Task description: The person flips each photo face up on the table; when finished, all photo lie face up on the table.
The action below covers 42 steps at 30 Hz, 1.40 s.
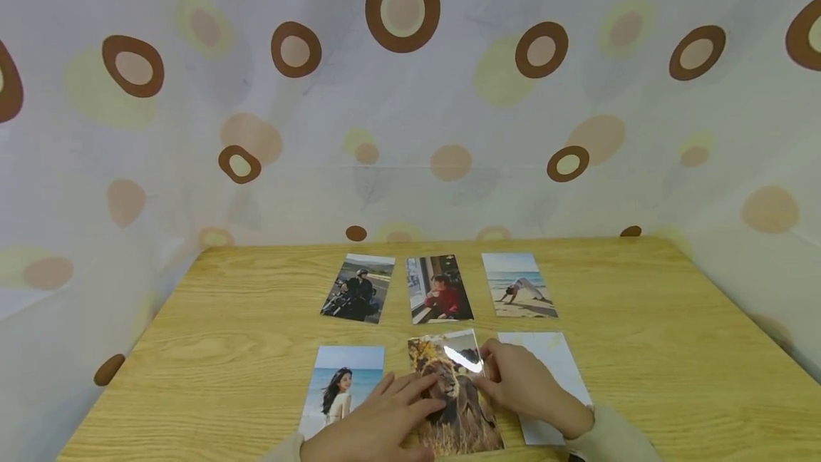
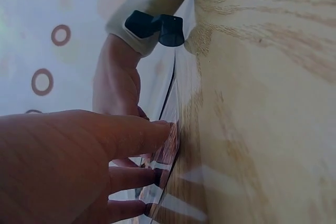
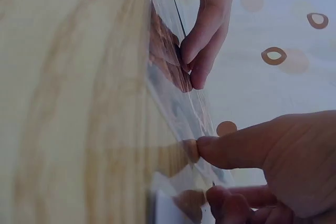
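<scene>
A glossy photo print of a lion [image 1: 465, 412] lies on the wooden table, with bright glare near its top. My left hand [image 1: 378, 419] reaches over it from the left, extended fingertips resting on the lion's picture. At the photo's upper right edge is my right hand [image 1: 522, 380], thumb and fingertips apart and touching the edge area. The right wrist view shows the right thumb [image 3: 212, 150] against the shiny surface, fingertips [image 3: 223, 200] bent beside it. A photo of a person by the sea [image 1: 333, 383] is partly covered by the left hand.
A white card [image 1: 545, 351] lies partly under the right arm. Behind stand three photos in a row: a motorcycle rider [image 1: 355, 291], a person in red by a window [image 1: 442, 294] and a beach bend [image 1: 522, 287]. A patterned curtain [image 1: 410, 105] encloses the table [image 1: 212, 355].
</scene>
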{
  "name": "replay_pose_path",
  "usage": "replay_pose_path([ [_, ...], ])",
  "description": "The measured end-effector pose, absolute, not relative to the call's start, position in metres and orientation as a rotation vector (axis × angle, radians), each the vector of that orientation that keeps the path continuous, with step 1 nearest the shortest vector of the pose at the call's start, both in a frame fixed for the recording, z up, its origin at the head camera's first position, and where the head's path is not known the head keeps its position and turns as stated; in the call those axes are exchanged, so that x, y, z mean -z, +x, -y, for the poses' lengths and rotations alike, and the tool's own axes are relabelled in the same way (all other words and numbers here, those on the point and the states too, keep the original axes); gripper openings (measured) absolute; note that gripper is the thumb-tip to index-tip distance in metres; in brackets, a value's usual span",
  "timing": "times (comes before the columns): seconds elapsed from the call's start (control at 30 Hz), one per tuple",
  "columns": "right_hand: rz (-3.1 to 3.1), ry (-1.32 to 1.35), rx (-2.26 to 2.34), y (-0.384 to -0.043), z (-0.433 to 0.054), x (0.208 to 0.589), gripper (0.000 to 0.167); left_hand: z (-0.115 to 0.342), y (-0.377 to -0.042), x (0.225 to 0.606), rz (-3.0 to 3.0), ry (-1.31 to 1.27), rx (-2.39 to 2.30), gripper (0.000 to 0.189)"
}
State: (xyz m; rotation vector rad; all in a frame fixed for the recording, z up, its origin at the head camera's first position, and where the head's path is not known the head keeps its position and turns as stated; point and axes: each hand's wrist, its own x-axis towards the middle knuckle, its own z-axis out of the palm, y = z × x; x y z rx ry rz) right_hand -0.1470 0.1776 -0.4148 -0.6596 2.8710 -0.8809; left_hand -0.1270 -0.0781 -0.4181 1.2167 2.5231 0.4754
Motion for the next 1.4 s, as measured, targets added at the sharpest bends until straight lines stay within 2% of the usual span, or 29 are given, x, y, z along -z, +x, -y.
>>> replay_pose_path([
  [0.17,-2.870,-0.741,0.892,-0.147,-0.180,0.415,0.041,0.077,-0.128,0.421,-2.523,1.205,-0.458,0.056],
  [0.5,-2.795,-0.817,0.988,-0.152,-0.193,0.407,0.038,0.076,-0.131,0.419,-2.452,1.185,-0.681,0.051],
  [0.67,-2.795,-0.775,0.988,-0.156,-0.212,0.398,0.033,0.063,-0.133,0.412,-2.441,1.294,-0.763,0.049],
  [0.9,-2.817,-0.710,0.941,-0.157,-0.242,0.400,0.032,0.026,-0.140,0.401,-2.430,1.442,-0.634,0.049],
  [1.2,-2.924,-0.651,0.852,-0.165,-0.280,0.397,0.043,-0.022,-0.157,0.395,-2.434,1.344,-0.409,0.049],
  [1.4,-2.961,-0.705,0.754,-0.162,-0.296,0.404,0.056,-0.037,-0.154,0.403,-2.417,1.381,-0.316,0.049],
])
